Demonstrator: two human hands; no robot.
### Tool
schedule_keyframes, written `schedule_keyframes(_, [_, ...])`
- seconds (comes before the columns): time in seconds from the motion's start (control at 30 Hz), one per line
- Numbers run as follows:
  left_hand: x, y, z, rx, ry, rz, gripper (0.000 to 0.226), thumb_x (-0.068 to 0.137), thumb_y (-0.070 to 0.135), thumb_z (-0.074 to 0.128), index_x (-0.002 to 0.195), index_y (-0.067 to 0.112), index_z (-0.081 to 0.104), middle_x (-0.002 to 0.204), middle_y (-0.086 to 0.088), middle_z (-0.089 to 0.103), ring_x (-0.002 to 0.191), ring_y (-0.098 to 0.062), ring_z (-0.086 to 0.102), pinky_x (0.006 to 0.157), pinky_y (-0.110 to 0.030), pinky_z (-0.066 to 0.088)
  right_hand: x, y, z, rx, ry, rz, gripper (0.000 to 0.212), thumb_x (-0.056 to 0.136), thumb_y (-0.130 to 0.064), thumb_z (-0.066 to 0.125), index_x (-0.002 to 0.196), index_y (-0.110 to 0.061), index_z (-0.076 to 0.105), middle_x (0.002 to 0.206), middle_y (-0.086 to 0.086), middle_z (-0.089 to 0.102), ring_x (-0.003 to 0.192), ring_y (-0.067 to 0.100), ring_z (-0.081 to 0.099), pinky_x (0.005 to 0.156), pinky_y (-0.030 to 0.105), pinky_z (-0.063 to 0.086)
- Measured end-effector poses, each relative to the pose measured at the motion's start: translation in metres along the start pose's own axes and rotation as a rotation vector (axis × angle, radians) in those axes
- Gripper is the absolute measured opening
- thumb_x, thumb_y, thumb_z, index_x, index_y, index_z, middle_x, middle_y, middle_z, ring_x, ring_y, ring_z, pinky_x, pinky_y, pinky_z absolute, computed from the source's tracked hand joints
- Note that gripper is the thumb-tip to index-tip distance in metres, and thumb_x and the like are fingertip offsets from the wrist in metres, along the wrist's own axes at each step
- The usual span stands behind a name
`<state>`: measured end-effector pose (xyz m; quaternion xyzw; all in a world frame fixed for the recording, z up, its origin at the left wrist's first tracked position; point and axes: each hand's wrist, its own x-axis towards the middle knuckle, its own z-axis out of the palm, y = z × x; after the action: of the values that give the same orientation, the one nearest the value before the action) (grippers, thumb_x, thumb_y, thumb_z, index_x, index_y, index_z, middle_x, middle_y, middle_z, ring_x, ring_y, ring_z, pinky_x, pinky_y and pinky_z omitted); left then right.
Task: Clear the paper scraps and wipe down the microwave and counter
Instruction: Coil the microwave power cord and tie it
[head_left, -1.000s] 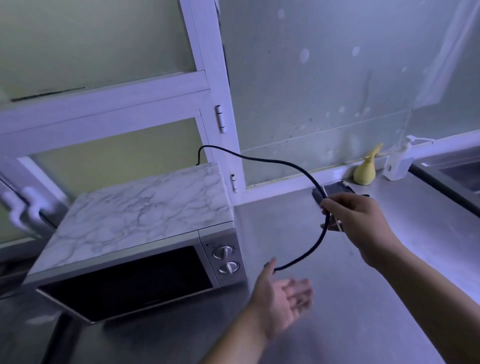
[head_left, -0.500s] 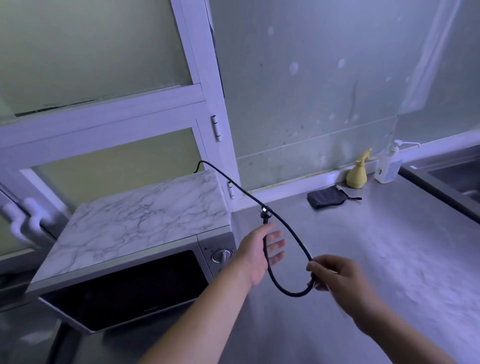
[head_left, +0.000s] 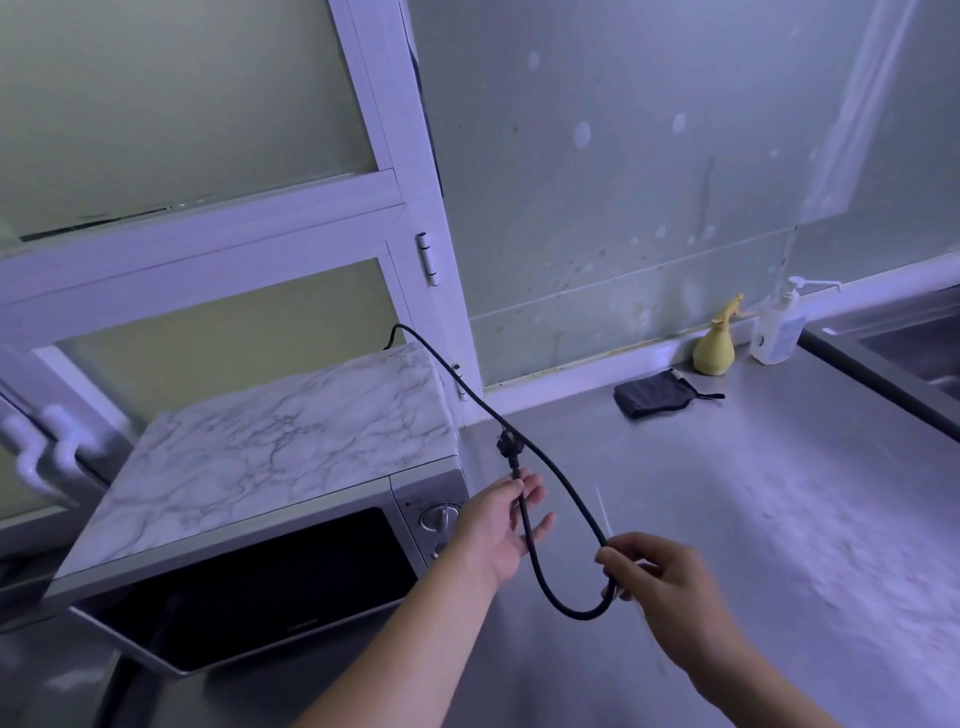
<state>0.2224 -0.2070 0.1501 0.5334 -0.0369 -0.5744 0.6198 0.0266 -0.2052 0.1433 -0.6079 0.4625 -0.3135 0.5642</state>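
Head-camera view over a steel counter (head_left: 779, 519): at far left, white pipes (head_left: 36, 452) run below a frosted window frame (head_left: 208, 244); beside them a microwave (head_left: 270, 519) with a marble-patterned top sits on the counter, its dark door facing the camera and its dials just left of the person's left hand (head_left: 498, 525). That hand is loosely open, thumb and fingers lightly pinching a black power cord (head_left: 566, 483) just below its plug (head_left: 506, 447). The cord runs from behind the microwave's rear corner, drops into a loop and passes into the right hand (head_left: 660, 582), whose fingers are curled closed around it, along with what looks like a thin pale strip. Farther right, near the back wall, lie a dark folded cloth (head_left: 654, 397), a yellow spray bottle (head_left: 716, 345) and a clear pump bottle (head_left: 779, 332); a sink edge (head_left: 893, 384) shows at far right.
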Motion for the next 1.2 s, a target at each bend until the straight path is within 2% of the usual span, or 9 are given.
schedule_keyframes(0.1, [0.001, 0.0, -0.003, 0.038, 0.007, 0.008, 0.018, 0.101, 0.005, 0.053, 0.113, 0.006, 0.067, 0.093, -0.007, 0.076, 0.088, -0.018, 0.072, 0.077, -0.044, 0.06, 0.002, 0.001, -0.003, 0.022, 0.019, 0.0, 0.021, 0.09, -0.016, 0.072, 0.074, -0.028, 0.076, 0.064, 0.006, 0.07, 0.059, 0.012, 0.061, 0.068, 0.035, 0.049])
schedule_keyframes(0.2, [0.0, 0.0, -0.006, 0.068, 0.004, 0.001, 0.016, 0.099, 0.003, 0.055, 0.107, 0.007, 0.068, 0.088, -0.006, 0.076, 0.08, -0.016, 0.073, 0.071, -0.042, 0.062, 0.002, 0.002, -0.003, 0.028, 0.017, -0.013, 0.02, 0.09, -0.018, 0.071, 0.077, -0.031, 0.076, 0.064, 0.006, 0.07, 0.059, 0.012, 0.062, 0.069, 0.037, 0.049])
schedule_keyframes(0.3, [0.0, 0.0, -0.008, 0.082, 0.008, 0.007, 0.016, 0.099, 0.002, 0.056, 0.108, 0.005, 0.068, 0.09, -0.007, 0.076, 0.082, -0.018, 0.073, 0.066, -0.041, 0.062, 0.004, 0.003, 0.0, 0.029, 0.015, -0.022, 0.019, 0.09, -0.018, 0.072, 0.077, -0.031, 0.076, 0.064, 0.005, 0.07, 0.06, 0.013, 0.062, 0.067, 0.036, 0.048])
schedule_keyframes(0.6, [-0.004, 0.002, -0.003, 0.117, -0.061, 0.034, 0.019, 0.098, 0.001, 0.056, 0.112, 0.003, 0.07, 0.099, -0.011, 0.076, 0.085, -0.021, 0.073, 0.067, -0.041, 0.062, 0.006, 0.015, 0.0, 0.052, 0.013, 0.059, 0.022, 0.09, -0.013, 0.071, 0.072, -0.024, 0.077, 0.063, 0.008, 0.069, 0.057, 0.011, 0.059, 0.068, 0.035, 0.05])
schedule_keyframes(0.67, [-0.005, 0.003, 0.0, 0.108, -0.094, 0.036, 0.02, 0.099, 0.001, 0.056, 0.113, 0.002, 0.07, 0.103, -0.012, 0.076, 0.089, -0.022, 0.074, 0.071, -0.04, 0.062, 0.006, 0.016, 0.001, 0.05, 0.0, 0.066, 0.021, 0.09, -0.014, 0.072, 0.071, -0.022, 0.077, 0.062, 0.007, 0.069, 0.056, 0.012, 0.056, 0.066, 0.034, 0.047])
schedule_keyframes(0.8, [-0.008, 0.006, 0.006, 0.059, -0.153, 0.004, 0.022, 0.101, 0.003, 0.053, 0.116, 0.003, 0.068, 0.103, -0.01, 0.075, 0.095, -0.021, 0.073, 0.087, -0.037, 0.057, 0.004, 0.017, 0.007, 0.06, -0.016, 0.05, 0.021, 0.09, -0.014, 0.071, 0.073, -0.025, 0.077, 0.061, 0.008, 0.07, 0.054, 0.009, 0.054, 0.062, 0.03, 0.043])
schedule_keyframes(0.93, [-0.008, 0.013, 0.012, -0.039, -0.188, -0.035, 0.02, 0.102, 0.004, 0.047, 0.11, 0.002, 0.065, 0.11, -0.015, 0.071, 0.102, -0.027, 0.069, 0.095, -0.039, 0.051, 0.005, 0.021, 0.01, 0.069, 0.002, 0.041, 0.021, 0.09, -0.013, 0.071, 0.072, -0.024, 0.077, 0.06, 0.006, 0.069, 0.053, 0.008, 0.055, 0.058, 0.025, 0.045])
schedule_keyframes(1.03, [-0.007, 0.021, 0.017, 0.017, -0.201, -0.055, 0.015, 0.101, 0.011, 0.051, 0.1, 0.006, 0.066, 0.105, -0.013, 0.071, 0.097, -0.027, 0.07, 0.086, -0.036, 0.052, 0.007, 0.025, 0.011, 0.059, -0.016, 0.041, 0.021, 0.09, -0.014, 0.072, 0.072, -0.023, 0.077, 0.06, 0.005, 0.068, 0.052, 0.009, 0.055, 0.054, 0.018, 0.045])
schedule_keyframes(1.2, [-0.003, 0.022, 0.019, 0.143, -0.229, 0.025, 0.005, 0.1, 0.013, 0.057, 0.098, 0.011, 0.062, 0.097, -0.01, 0.069, 0.095, -0.025, 0.069, 0.077, -0.032, 0.052, 0.018, 0.024, 0.009, 0.051, -0.109, 0.098, 0.017, 0.09, -0.016, 0.071, 0.074, -0.015, 0.077, 0.062, 0.007, 0.069, 0.059, 0.015, 0.06, 0.065, 0.029, 0.048])
